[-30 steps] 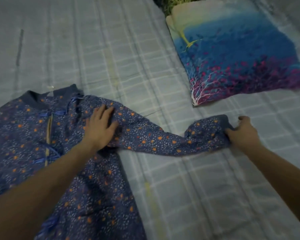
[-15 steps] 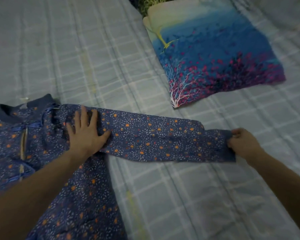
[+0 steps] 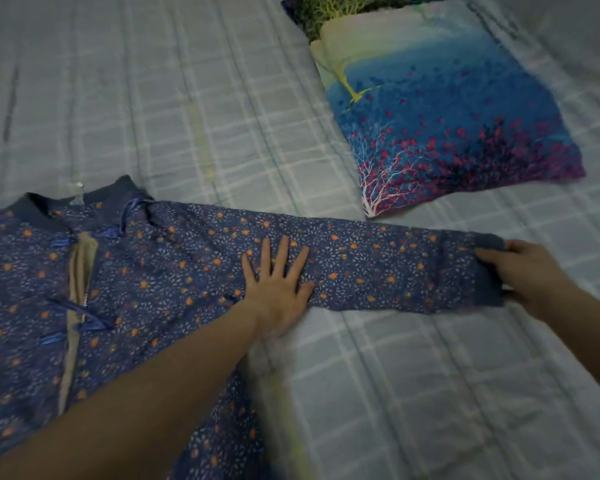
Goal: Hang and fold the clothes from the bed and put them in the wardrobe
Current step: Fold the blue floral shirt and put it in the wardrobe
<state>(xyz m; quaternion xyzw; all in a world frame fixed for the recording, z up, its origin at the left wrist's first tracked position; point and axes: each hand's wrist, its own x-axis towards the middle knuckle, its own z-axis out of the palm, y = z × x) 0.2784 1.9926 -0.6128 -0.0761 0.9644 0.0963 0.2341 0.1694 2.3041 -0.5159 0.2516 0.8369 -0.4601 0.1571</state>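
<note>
A dark blue floral jacket [image 3: 146,289] lay front up on the bed [image 3: 413,375], its sleeve [image 3: 378,271] stretched flat out to the right. The left hand [image 3: 278,289] pressed flat on the sleeve near the armpit, fingers [image 3: 284,251] straight and spread. The right hand [image 3: 530,271] pinched the cuff [image 3: 489,271] at the sleeve's far end. A blue and pink printed pillow [image 3: 447,109] lay on the bed just beyond the sleeve.
</note>
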